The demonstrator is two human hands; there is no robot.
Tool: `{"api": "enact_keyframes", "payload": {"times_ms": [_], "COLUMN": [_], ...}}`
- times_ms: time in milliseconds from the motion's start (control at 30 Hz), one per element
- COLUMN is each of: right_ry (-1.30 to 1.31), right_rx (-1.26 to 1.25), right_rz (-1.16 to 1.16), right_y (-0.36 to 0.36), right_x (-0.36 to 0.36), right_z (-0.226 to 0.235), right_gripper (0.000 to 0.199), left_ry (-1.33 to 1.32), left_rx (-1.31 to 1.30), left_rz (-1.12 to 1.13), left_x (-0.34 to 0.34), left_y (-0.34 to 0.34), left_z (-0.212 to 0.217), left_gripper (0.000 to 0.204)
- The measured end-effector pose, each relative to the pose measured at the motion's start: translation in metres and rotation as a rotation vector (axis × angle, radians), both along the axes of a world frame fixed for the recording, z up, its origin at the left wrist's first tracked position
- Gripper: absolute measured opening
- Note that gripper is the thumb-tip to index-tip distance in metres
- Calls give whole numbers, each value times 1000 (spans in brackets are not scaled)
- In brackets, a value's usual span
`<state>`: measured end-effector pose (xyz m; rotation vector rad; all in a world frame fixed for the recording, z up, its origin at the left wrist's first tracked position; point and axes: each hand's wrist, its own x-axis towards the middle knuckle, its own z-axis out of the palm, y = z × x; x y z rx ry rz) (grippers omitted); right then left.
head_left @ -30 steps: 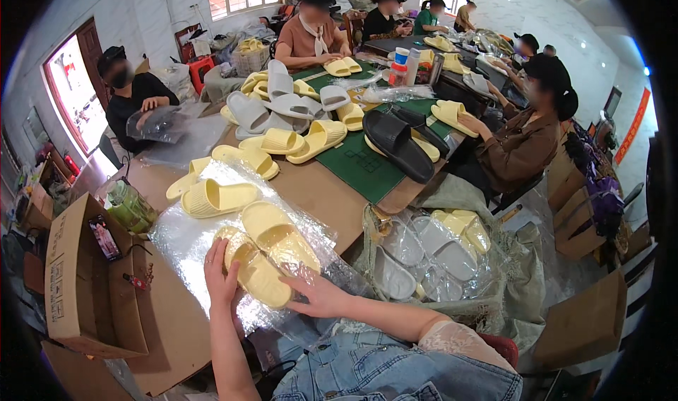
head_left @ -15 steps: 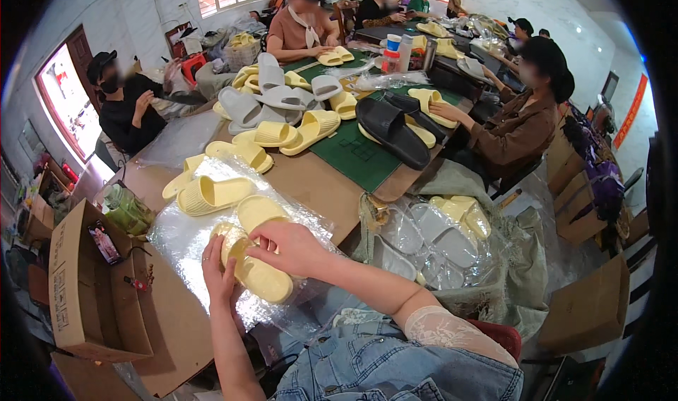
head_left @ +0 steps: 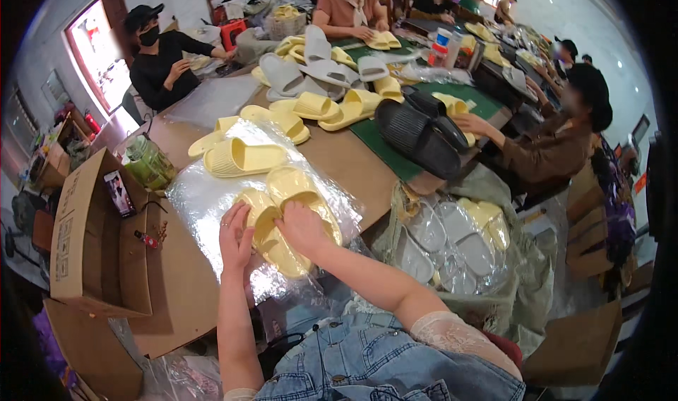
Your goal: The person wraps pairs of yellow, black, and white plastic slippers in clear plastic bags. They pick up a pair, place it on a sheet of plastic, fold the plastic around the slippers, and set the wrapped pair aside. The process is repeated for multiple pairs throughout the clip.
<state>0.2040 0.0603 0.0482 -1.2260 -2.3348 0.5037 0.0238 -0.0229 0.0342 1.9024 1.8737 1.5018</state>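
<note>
Brown tbl (head_left: 180, 288), yellow slipper (head_left: 270, 237) btwn hands, L hand (head_left: 233, 236) spread, R hand (head_left: 304, 227) grip unclear

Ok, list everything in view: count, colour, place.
Plastic-wrapped open-toed slippers: two, yellow, at the hands
Ribbed-strap slipper: one, yellow, just beyond
Shiny plastic sheeting: uncountable, clear, beneath them
Heaped slippers: many, grey and yellow, on brown table
Large slippers: two, black, right of heap
Rectangular mat: at least one, green, on table
Open cardboard box: one, brown, left
Smartphone: one, dark, inside box
Translucent jug: one, green, beyond box
Woven sack with bagged slippers: one, grey-green, right
Co-workers: several, variously dressed, around tables
Left hand: one, bare, on wrapped pair
Right hand: one, bare, on wrapped pair
</note>
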Motion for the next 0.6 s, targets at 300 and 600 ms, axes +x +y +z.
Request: {"api": "enact_keyframes", "payload": {"times_ms": [300, 600], "right_ry": [275, 378], "right_rx": [70, 35], "right_rz": [89, 81], "right_y": [4, 8], "right_x": [-25, -2], "right_z": [-34, -31], "right_gripper": [19, 18], "left_ry": [14, -93], "left_rx": [44, -33], "left_rz": [22, 201], "left_x": [-20, -25], "left_y": [-5, 7], "left_z": [-21, -25], "left_gripper": [47, 46]}}
